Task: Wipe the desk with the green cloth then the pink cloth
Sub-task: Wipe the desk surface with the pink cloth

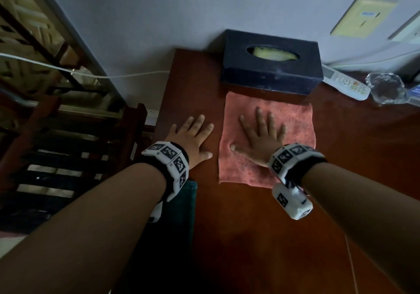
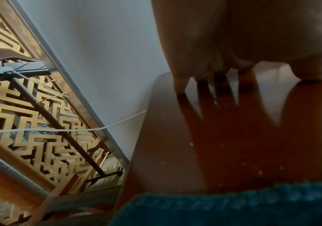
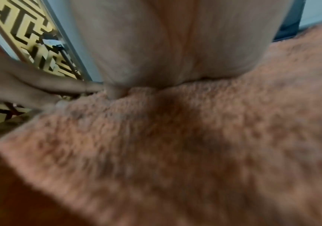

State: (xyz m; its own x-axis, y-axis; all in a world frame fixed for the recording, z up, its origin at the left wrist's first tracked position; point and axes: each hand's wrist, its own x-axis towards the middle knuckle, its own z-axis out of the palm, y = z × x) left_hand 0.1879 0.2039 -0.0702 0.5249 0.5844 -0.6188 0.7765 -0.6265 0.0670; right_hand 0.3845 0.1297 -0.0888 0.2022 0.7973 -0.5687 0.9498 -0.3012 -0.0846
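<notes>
Going left to right: the left hand [image 1: 193,138] lay flat on the bare desk [image 1: 341,180], fingers spread and straight, grasping nothing. The green cloth [image 1: 185,205] sat tucked under that forearm at about 7 o'clock of the desk, near the front-left edge, with nobody touching it. My guess is the green pass was already done, since that one was set aside.

Just beside it, the right hand [image 1: 261,134] was pressed palm-down on the pink cloth [image 1: 295,130], fingers splayed and straight, not bunching it up. The cloth lay spread flat around the middle, with its far edge right up at the dark tissue box [image 1: 271,66] at 12 o'clock. So it looked like the second half was underway, and the right part of the desk probably still needed a wipe.

At 2 o'clock there was a white remote [image 1: 345,82] and a glass ashtray [image 1: 385,87]. The remote's buttons were too blurry to read, and I couldn't see any brand.
</notes>
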